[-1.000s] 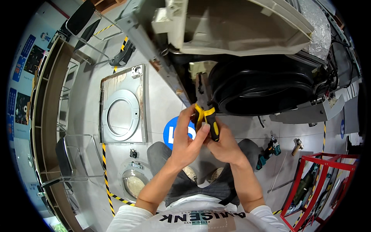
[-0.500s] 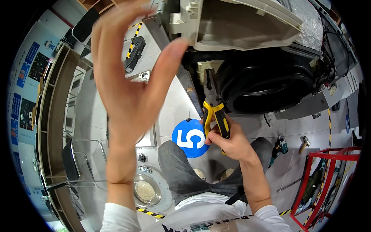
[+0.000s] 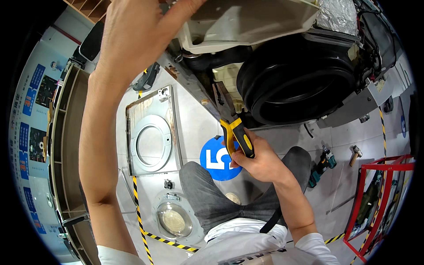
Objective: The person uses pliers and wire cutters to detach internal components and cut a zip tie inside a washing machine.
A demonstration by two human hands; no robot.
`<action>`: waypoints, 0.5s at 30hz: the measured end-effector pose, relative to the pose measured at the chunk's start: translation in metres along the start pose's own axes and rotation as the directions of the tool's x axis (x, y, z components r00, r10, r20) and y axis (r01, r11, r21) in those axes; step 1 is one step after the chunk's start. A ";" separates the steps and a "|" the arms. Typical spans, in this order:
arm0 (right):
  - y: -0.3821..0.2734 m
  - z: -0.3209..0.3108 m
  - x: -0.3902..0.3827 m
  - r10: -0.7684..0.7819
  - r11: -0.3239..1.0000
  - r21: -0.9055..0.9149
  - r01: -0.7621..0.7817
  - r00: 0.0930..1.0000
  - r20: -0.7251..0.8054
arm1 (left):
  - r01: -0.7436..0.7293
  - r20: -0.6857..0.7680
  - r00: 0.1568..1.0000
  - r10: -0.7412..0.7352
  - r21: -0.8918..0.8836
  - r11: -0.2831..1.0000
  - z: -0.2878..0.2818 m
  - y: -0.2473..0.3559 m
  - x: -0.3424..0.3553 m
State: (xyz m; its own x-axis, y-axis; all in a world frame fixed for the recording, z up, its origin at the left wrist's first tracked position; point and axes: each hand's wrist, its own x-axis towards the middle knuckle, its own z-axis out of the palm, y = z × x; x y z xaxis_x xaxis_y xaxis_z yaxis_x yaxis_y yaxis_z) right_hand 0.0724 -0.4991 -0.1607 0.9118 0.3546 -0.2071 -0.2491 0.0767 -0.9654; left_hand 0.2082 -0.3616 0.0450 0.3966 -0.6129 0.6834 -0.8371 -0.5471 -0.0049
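My right hand (image 3: 260, 157) is closed on yellow-and-black pliers (image 3: 240, 137), whose metal jaws point up beside the rusty metal frame (image 3: 185, 86) of an opened washing machine, near pale plastic inside it. Right of the jaws is a black rubber door seal (image 3: 296, 84). My left hand (image 3: 137, 33) reaches to the top edge of the view by a cream plastic housing (image 3: 251, 22), its thumb stretched over the housing; its other fingers are cut off, so I cannot tell whether it grips anything.
On the floor lie a detached front panel (image 3: 132, 110), a round glass door (image 3: 174, 218), a cordless tool (image 3: 320, 170) and a hammer (image 3: 355, 157). A red metal rack (image 3: 364, 194) stands at lower right, wooden shelving (image 3: 57, 132) at left. A round blue sticker (image 3: 210, 168) is between my legs and the machine.
My left hand has left the pliers and risen to the top of the machine. My right hand keeps the pliers, with their jaws still by the frame and seal.
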 end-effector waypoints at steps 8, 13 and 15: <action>-0.011 0.005 -0.002 0.012 1.000 0.018 -0.012 1.000 0.010 | 0.173 -0.218 0.961 -0.173 -0.017 0.985 0.004 0.012 0.001; -0.029 0.013 0.005 -0.069 0.998 0.017 0.068 0.997 0.041 | 0.305 0.025 0.946 -0.323 -0.405 0.862 -0.020 0.009 0.002; -0.034 0.018 0.009 -0.104 0.994 0.045 0.103 0.994 0.029 | 0.252 -0.108 0.952 -0.286 -0.251 0.935 -0.013 0.007 0.010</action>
State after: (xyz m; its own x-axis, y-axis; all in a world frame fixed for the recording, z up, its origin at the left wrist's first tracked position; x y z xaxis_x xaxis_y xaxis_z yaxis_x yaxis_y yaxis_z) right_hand 0.0836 -0.4820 -0.1269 0.9228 0.3719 -0.1007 -0.1686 0.1548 -0.9735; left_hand 0.2014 -0.3639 0.0617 0.5759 -0.3655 0.7313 -0.7770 -0.5227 0.3506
